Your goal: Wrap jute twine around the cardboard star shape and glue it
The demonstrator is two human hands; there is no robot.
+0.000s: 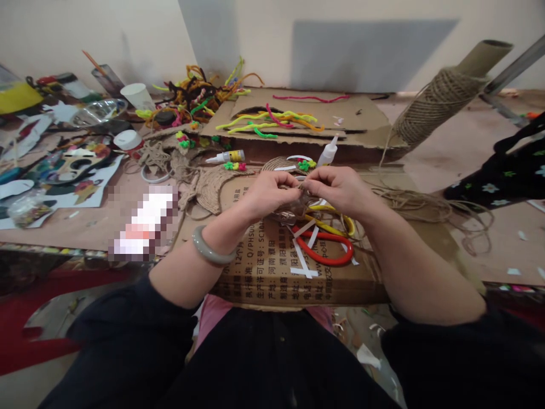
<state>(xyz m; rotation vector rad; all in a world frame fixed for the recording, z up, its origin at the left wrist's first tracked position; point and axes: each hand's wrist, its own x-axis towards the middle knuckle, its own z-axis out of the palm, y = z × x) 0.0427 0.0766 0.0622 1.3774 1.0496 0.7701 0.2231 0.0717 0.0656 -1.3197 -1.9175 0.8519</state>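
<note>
My left hand (276,192) and my right hand (336,186) meet above a cardboard sheet (255,284) with printed characters. Both are closed in a pinch, fingertips almost touching, on something small and brownish that I cannot make out. Just below them lie orange-handled scissors (326,260), partly hidden, and a yellow loop (347,218). White strips (304,258) are scattered around the scissors. Behind my fingers sits a coiled twine piece (276,165) with a pink and green pompom-like bit (305,165). A white glue bottle (327,152) stands close to my right hand.
A big twine spool (443,105) leans at the right, loose twine (417,204) trailing from it. Coloured fuzzy stems (272,122) lie on cardboard at the back. To the left are twine coils (215,187), a small glue bottle (227,156), a metal bowl (97,113) and a blurred-out object (145,224).
</note>
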